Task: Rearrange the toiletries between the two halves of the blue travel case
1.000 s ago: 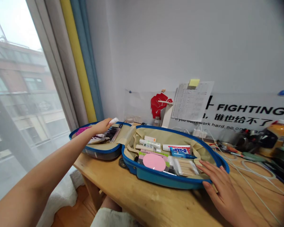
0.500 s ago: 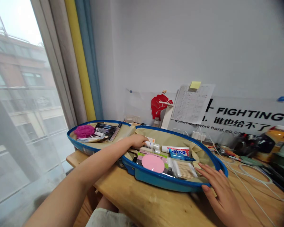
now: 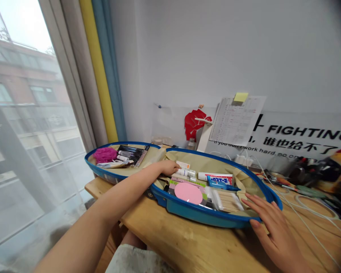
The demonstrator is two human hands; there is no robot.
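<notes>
A blue oval case (image 3: 207,219) with a beige lining lies open on the wooden table, hinged into two halves. My left hand (image 3: 169,167) reaches into the right half, fingers closed at the near end of a small white bottle (image 3: 185,173) lying there; its fingertips are partly hidden. Around that bottle are a toothpaste tube (image 3: 216,177), a blue tube (image 3: 223,184), a pink oval item (image 3: 188,193) and a pack of cotton swabs (image 3: 229,201). With fingers spread, my right hand (image 3: 272,223) rests on the case's right rim, beside the swabs.
A purple bath puff (image 3: 105,155) and several dark slim items (image 3: 130,153) fill the left half. White cables (image 3: 315,208) and bottles (image 3: 337,170) crowd the table's right side. Papers (image 3: 235,119) hang at the wall; curtains (image 3: 105,76) and a window stand left.
The whole scene has shifted a little to the right as my head turned slightly. Both hands stay at nearly the same places on the case.
</notes>
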